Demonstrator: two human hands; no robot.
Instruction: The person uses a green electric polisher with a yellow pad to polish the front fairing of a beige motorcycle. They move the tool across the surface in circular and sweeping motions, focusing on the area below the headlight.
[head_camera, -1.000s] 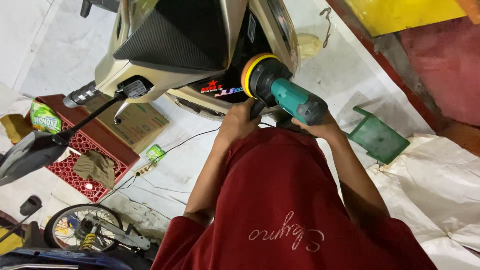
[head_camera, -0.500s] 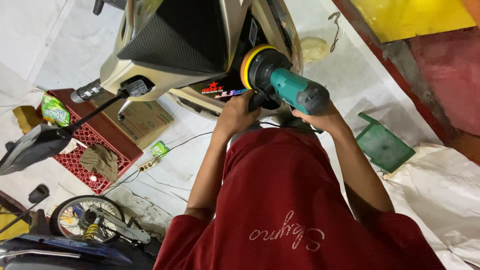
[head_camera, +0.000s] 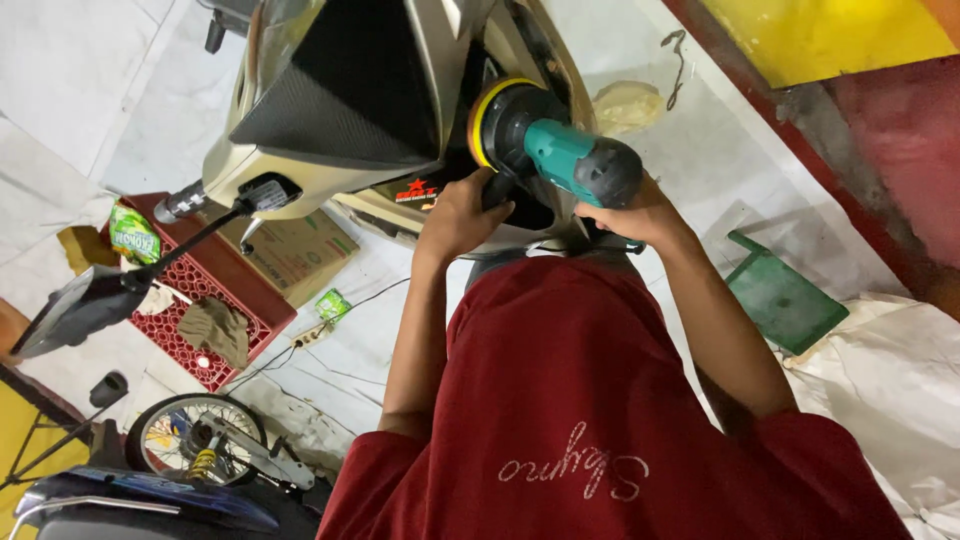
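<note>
A teal and black power polisher (head_camera: 560, 150) with a yellow pad (head_camera: 482, 118) presses against the side panel of a beige and black motorcycle (head_camera: 340, 110). My left hand (head_camera: 462, 212) grips the polisher's black side handle just below the pad. My right hand (head_camera: 640, 215) is closed around the dark rear end of the tool. Both arms reach forward from my red shirt (head_camera: 600, 420). The pad's face is hidden against the bodywork.
A red plastic crate (head_camera: 215, 320) with a rag sits at left beside a cardboard box (head_camera: 295, 250). The motorcycle's mirror (head_camera: 75, 310) sticks out at left. A green stool (head_camera: 785, 295) lies at right. A spoked wheel (head_camera: 195, 440) is at the lower left.
The polisher and both hands have shifted slightly down along the motorcycle's panel. My grip on the tool is unchanged.
</note>
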